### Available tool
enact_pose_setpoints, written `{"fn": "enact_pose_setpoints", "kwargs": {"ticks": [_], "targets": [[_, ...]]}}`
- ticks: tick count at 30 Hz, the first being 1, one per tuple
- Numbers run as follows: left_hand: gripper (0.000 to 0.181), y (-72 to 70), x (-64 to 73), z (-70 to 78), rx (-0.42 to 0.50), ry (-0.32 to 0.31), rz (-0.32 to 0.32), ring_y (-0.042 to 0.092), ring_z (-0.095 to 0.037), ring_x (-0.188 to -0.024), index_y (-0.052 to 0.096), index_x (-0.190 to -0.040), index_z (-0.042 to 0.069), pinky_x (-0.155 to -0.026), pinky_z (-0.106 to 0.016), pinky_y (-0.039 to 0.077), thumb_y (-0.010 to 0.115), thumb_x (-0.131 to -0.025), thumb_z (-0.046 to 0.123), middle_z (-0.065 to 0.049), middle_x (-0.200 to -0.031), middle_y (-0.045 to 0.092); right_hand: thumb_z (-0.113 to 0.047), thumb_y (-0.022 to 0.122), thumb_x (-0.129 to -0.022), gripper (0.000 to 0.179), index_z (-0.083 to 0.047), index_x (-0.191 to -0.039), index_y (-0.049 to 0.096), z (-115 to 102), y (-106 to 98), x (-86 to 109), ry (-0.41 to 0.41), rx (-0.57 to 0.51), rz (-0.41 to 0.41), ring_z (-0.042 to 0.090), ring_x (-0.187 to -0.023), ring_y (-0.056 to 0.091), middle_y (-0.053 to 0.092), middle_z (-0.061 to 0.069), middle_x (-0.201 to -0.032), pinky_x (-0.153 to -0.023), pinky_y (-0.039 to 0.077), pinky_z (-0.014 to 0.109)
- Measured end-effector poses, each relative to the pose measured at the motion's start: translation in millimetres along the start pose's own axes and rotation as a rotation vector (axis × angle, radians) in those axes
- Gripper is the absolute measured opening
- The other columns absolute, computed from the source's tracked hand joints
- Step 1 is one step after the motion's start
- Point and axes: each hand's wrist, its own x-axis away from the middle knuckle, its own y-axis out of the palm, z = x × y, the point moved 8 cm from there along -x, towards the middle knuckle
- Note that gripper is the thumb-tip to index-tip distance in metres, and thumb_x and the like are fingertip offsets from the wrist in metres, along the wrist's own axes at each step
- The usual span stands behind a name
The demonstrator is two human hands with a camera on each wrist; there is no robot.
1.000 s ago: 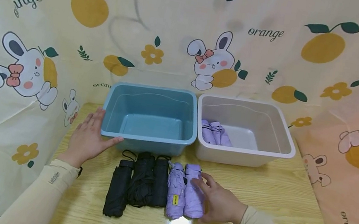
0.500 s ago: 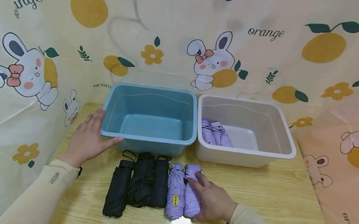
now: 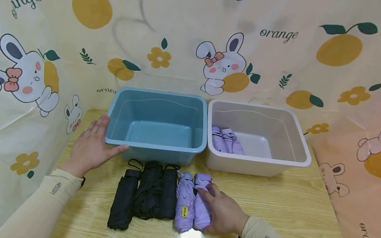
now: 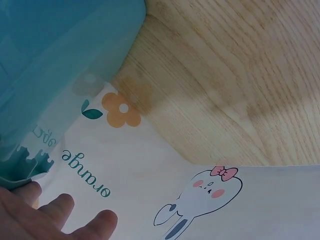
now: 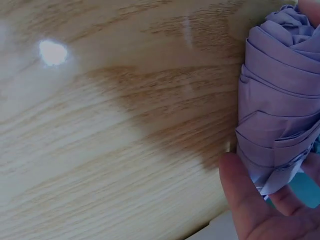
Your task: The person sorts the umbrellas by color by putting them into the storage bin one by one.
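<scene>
My right hand (image 3: 227,214) grips the rightmost lilac folded umbrella (image 3: 202,212), which lies on the wooden table. In the right wrist view, fingers (image 5: 240,192) wrap one end of this pleated umbrella (image 5: 280,105). A second lilac umbrella (image 3: 185,205) with a yellow tag lies against its left side. Farther left are three black folded umbrellas: one slim (image 3: 123,200), one loosely furled (image 3: 149,191), one narrow (image 3: 168,194). My left hand (image 3: 90,149) rests with spread fingers on the left end of the blue bin (image 3: 154,147), thumb along its front rim.
Right beside the blue bin stands a beige bin (image 3: 259,160) with lilac umbrellas (image 3: 224,141) at its left end. A printed cloth (image 3: 182,51) hangs behind the bins and along both sides of the table (image 3: 273,211).
My right hand has moved left and closed over the rightmost lilac umbrella. The left hand stays on the blue bin; the head view has shifted slightly.
</scene>
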Motion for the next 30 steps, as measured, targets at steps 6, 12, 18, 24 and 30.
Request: {"fn": "enact_pose_setpoints", "kwargs": {"ticks": [6,12,18,24,30], "targets": [[0.118,-2.8,-1.6,0.4,0.000,-0.010,0.000,0.021,-0.050,-0.143,0.012,-0.159,0.000,-0.109,-0.067,0.023,0.059,-0.082,0.076,-0.023,-0.162,0.017,-0.052,0.094,-0.057,0.114,-0.007,-0.149,0.044,2.4,-0.6,-0.7,0.016,-0.021,-0.017,0.037,-0.106,0.060,0.041,0.023,-0.137,-0.091,0.052,0.046],[0.119,-4.7,-2.4,3.9,0.000,-0.007,0.002,0.022,-0.051,-0.143,0.014,-0.158,-0.002,-0.109,-0.066,0.024,0.060,-0.082,0.076,-0.024,-0.161,0.018,-0.052,0.096,-0.053,0.118,-0.009,-0.150,0.043,6.2,0.4,-0.1,0.066,-0.028,-0.048,0.042,-0.110,0.057,0.037,0.023,-0.143,-0.083,0.055,0.049],[0.119,-4.3,-2.4,4.8,0.009,-0.012,-0.005,0.021,-0.050,-0.143,0.013,-0.158,-0.001,-0.110,-0.066,0.022,0.061,-0.081,0.076,-0.023,-0.162,0.018,-0.055,0.095,-0.049,0.120,-0.007,-0.147,0.045,3.7,0.8,-2.6,0.092,0.015,-0.044,0.049,-0.111,0.055,0.038,0.024,-0.143,-0.080,0.055,0.052],[0.119,-2.9,-1.2,1.4,0.007,-0.015,-0.007,0.019,-0.050,-0.144,0.012,-0.159,-0.001,-0.110,-0.066,0.022,0.059,-0.082,0.076,-0.022,-0.163,0.015,-0.054,0.095,-0.049,0.124,-0.006,-0.150,0.041,1.4,8.4,-5.4,0.116,0.038,-0.052,0.043,-0.107,0.056,0.040,0.021,-0.137,-0.082,0.055,0.047],[0.118,-1.7,2.4,0.2,0.018,-0.007,-0.004,0.019,-0.050,-0.144,0.013,-0.159,-0.001,-0.109,-0.066,0.022,0.060,-0.082,0.076,-0.023,-0.162,0.016,-0.048,0.098,-0.046,0.125,-0.006,-0.149,0.042,0.8,10.3,-5.1,0.143,-0.012,-0.058,0.037,-0.100,0.059,0.040,0.021,-0.136,-0.083,0.055,0.045]]}}
